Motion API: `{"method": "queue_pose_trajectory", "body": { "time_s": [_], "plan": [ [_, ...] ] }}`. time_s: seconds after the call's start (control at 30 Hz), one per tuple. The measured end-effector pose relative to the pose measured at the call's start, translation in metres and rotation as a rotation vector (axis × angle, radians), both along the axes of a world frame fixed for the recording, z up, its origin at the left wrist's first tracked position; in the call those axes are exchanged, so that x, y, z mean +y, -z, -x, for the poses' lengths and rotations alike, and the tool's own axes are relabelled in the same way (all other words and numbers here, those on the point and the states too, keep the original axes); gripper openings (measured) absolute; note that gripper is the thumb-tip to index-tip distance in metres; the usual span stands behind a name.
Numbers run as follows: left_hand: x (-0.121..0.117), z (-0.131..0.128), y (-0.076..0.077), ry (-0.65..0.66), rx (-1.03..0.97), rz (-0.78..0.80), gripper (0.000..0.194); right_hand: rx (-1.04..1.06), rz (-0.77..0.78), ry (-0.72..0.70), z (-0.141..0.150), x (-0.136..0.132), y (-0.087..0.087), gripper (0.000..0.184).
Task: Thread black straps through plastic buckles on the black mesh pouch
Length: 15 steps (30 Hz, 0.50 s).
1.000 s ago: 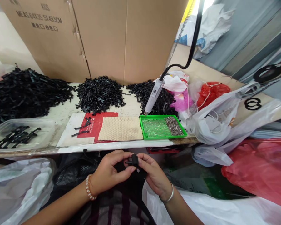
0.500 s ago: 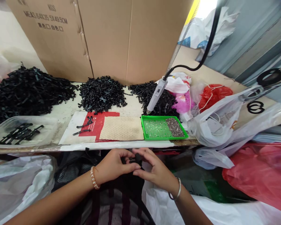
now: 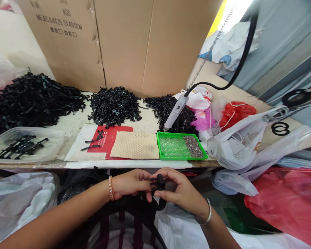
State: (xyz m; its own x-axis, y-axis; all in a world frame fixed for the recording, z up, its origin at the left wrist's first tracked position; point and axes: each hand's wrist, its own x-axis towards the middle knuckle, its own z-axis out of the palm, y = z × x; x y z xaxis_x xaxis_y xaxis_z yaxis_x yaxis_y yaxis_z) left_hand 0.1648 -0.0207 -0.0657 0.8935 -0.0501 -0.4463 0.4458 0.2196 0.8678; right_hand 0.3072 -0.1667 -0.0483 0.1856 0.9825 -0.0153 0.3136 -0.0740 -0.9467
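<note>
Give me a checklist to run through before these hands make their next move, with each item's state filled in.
1. Black piece in the right hand: ok, it sits between thumb and fingers.
2. Left hand gripping it too: cannot tell; its fingers are at the piece, but their hold is hidden.
3. Black piece's parts lined up: cannot tell, too small and partly covered.
4. Handheld driver free of both hands: ok, it hangs by the far edge of the green tray.
5. Small metal pieces all spread out: not ok, many are heaped at the tray's right end.
6. Honeycomb pad beside the tray: ok.
</note>
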Motion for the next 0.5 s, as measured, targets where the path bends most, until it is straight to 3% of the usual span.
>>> {"method": "queue_pose_trajectory", "body": {
  "time_s": [0.1,0.3,0.43,0.5],
  "plan": [
    [0.0,0.0,0.008,0.01,-0.013,-0.011,0.042,0.083,-0.005,0.031,-0.002,-0.003,-0.001,0.033],
    [0.015,0.009,0.017,-0.026,-0.048,-0.176,0.042,0.254,-0.1,0.26,-0.005,-0.013,0.003,0.033],
    [0.021,0.014,0.022,0.012,-0.045,-0.266,0.044,0.388,-0.052,0.268,0.0,-0.015,0.008,0.056],
    [0.019,0.014,0.025,0.054,-0.033,-0.264,0.043,0.418,-0.043,0.227,0.003,-0.015,0.009,0.058]
  ]
}}
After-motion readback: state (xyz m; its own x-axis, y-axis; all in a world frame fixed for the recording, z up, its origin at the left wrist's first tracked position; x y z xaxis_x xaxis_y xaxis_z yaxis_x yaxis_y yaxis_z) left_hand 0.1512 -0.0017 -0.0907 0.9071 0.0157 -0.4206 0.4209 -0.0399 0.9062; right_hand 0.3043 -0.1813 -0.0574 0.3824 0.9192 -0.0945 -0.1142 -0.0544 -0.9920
